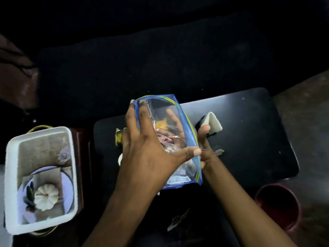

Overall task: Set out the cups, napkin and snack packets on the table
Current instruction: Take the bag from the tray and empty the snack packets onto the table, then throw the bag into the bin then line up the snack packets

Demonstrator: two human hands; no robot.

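Head view shows both my hands holding a clear zip bag (170, 139) with a blue rim above the middle of the dark surface (249, 139). My left hand (147, 148) spreads over the bag's left side, thumb on the blue edge; my right hand (204, 145) grips the right side, its fingers visible through the plastic. Snack packets (162, 124) show inside the bag. A folded white napkin (214, 122) lies toward the surface's far right. A dark red cup (277, 207) stands off the near right corner. A white tray (10, 175) sits beyond the left edge.
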